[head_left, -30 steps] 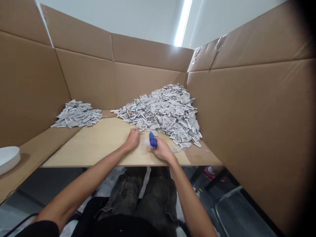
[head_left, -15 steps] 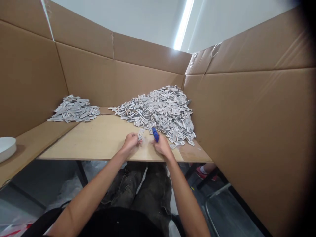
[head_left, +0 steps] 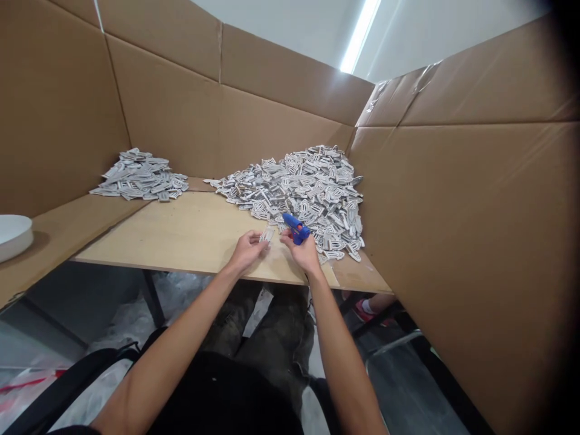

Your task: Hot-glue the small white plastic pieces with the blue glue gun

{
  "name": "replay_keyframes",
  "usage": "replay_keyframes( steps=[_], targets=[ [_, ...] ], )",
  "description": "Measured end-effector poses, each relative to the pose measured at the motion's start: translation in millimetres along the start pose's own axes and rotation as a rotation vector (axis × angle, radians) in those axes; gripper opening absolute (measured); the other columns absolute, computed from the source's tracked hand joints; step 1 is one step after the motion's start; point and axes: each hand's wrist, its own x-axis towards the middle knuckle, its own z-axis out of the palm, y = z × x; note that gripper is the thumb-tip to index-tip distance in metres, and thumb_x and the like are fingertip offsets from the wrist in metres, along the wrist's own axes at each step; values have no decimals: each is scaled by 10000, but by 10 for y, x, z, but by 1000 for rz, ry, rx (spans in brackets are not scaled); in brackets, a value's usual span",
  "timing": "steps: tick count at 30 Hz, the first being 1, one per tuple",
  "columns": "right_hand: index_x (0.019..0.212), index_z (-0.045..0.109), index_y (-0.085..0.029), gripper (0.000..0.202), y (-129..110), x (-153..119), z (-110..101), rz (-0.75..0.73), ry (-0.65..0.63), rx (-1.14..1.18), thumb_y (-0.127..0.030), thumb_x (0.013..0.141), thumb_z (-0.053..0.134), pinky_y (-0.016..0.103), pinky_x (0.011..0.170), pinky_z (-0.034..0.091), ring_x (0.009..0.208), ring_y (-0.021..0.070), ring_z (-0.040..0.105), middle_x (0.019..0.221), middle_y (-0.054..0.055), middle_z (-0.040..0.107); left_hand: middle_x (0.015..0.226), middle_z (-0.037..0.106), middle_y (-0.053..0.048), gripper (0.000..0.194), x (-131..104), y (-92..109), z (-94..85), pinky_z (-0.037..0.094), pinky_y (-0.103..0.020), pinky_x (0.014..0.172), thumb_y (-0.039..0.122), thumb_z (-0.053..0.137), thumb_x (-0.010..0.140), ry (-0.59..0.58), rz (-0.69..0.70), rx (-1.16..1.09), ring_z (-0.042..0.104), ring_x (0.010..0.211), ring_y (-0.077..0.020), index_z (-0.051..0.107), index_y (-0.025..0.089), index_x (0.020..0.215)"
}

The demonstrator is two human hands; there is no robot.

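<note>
My left hand (head_left: 247,249) pinches a flat, light grey slotted piece (head_left: 267,234) between thumb and fingers, just above the front of the table. Across from it, my right hand (head_left: 302,249) is closed around a blue hand tool (head_left: 294,226) with a small red part. The tool's tip points up and to the left, apart from the piece; its exact kind I cannot make out. Right behind both hands rises a large pile of similar slotted pieces (head_left: 312,187).
A smaller pile of pieces (head_left: 140,175) lies at the back left. A white bowl (head_left: 16,237) stands at the far left edge. Cardboard walls (head_left: 281,115) enclose the wooden table (head_left: 181,241) on the back and sides. Below, at right, another person's foot (head_left: 366,309) shows.
My right hand has turned the blue tool, so more of its side shows and it tilts to the left. My left hand has shifted slightly, still holding a piece. The view has moved too.
</note>
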Motion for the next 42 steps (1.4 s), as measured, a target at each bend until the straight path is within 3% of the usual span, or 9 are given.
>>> replay_keyframes(
  steps=[3,7,10,16,20,24,27,42],
  targets=[
    [944,744,-184,292,-54,-5,-51,-41,-21,-58,-411,769,801,419,1035,564,978,252,738,1003,100,789,899,785,-56,214,0,-20,-43,525,-262,749,198,850,678,20,61,58,712,804,-182,761,154,867],
    [982,780,-185,343,-91,-24,-90,-57,-64,-90,-489,824,789,416,942,587,925,265,739,994,97,797,837,780,-55,184,7,-26,-60,500,-263,702,296,845,740,16,45,36,686,751,-179,790,140,819],
    [1004,790,-184,379,-106,-54,-82,-77,-108,-128,-537,872,746,397,846,597,838,250,718,959,85,794,816,753,-57,180,1,6,-22,505,-246,670,306,804,814,2,17,-34,686,735,-162,737,140,824],
    [1055,770,-193,348,-175,-103,-47,-158,-138,-219,-499,895,731,380,890,579,913,260,717,1004,78,790,917,732,-78,250,-70,100,60,519,-243,571,350,731,919,-135,-77,-161,741,747,-186,583,183,1032],
    [966,737,-198,294,-217,-120,-31,-241,-127,-341,-484,920,688,354,844,544,809,230,651,875,50,735,872,689,-70,183,-101,143,61,382,-210,474,189,674,824,-234,-138,-227,704,679,-167,587,175,985],
    [866,694,-201,276,-238,-134,-8,-269,-144,-409,-463,929,631,332,793,519,743,210,593,798,42,688,794,644,-27,323,-126,168,45,375,-200,512,26,593,583,-358,-139,-265,603,610,-102,594,167,874],
    [855,673,-197,264,-241,-137,9,-313,-155,-421,-447,921,623,319,789,508,759,208,589,802,45,683,796,638,-6,401,-144,172,37,392,-192,554,-8,557,493,-389,-113,-250,556,601,-75,601,156,857],
    [840,670,-193,249,-231,-165,44,-293,-144,-433,-433,906,658,295,725,480,705,191,576,766,30,685,783,625,-13,420,-162,185,54,362,-226,575,-41,542,529,-362,-108,-236,521,599,-86,611,142,901]
  ],
)
